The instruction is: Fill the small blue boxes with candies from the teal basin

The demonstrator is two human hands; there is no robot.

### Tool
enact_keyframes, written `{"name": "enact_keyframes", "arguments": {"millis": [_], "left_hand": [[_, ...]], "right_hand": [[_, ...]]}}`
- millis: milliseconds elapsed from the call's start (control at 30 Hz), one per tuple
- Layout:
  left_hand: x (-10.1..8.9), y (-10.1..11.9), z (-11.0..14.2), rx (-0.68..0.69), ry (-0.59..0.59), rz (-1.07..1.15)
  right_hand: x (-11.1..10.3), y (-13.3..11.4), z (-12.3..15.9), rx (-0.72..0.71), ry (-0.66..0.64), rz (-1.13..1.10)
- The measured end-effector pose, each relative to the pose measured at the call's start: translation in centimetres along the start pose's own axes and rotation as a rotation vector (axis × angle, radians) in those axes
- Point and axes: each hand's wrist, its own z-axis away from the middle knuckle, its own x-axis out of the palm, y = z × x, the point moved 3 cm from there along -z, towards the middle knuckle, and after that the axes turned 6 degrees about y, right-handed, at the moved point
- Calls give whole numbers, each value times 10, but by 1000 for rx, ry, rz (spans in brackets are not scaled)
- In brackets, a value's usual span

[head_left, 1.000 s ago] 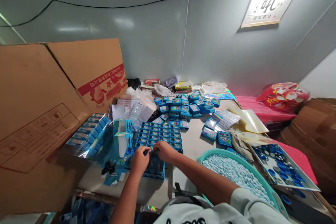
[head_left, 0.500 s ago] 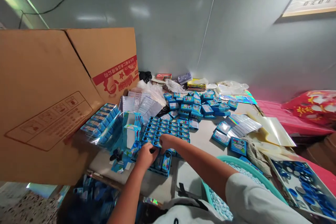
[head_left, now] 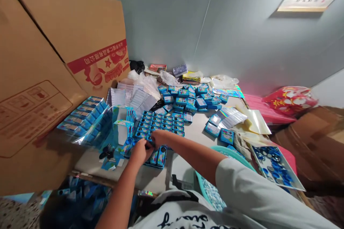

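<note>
Curls left hand (head_left: 141, 151) and right hand (head_left: 159, 138) close together at the near end of the blue boxes (head_left: 161, 155), with fingers bunched and any hold too hidden to tell. Could tip a neighbouring box by pressing unevenly into tight rows. Reads upside-down “公司” on the carton (head_left: 91, 25) at left, blurred lettering on a loose box (head_left: 227, 136) at right.

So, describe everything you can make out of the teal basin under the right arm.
The teal basin looks like plastic, with a smooth, curved rim. It holds a loose mass of small, rounded white and pale-blue pieces, too small to identify. Parts of its left and far rim show; the right forearm and pale sleeve hide much of the rest. It stands just right of a pale flat panel. Whether the sleeve touches it, I can't tell.
</note>
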Motion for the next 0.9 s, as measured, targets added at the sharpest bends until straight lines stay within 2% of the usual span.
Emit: {"name": "enact_keyframes", "arguments": {"millis": [100, 167, 367, 533, 733, 900], "left_hand": [[-5, -3, 14, 166, 69, 93], [-8, -3, 23, 215, 140, 131], [1, 7, 44, 173, 254, 231], [7, 13, 45, 215, 255, 141], [5, 13, 39, 186, 240, 101], [12, 18, 30, 48, 260, 21]], "right_hand": [[5, 7, 10, -13, 86, -126], [9, 11, 23, -1, 164, -222], [24, 25, 67, 44, 343, -400], [43, 35, 89, -56, 663, -534], [82, 22, 112, -212, 722, -451], [92, 16, 127, -252, 742, -229]]}}
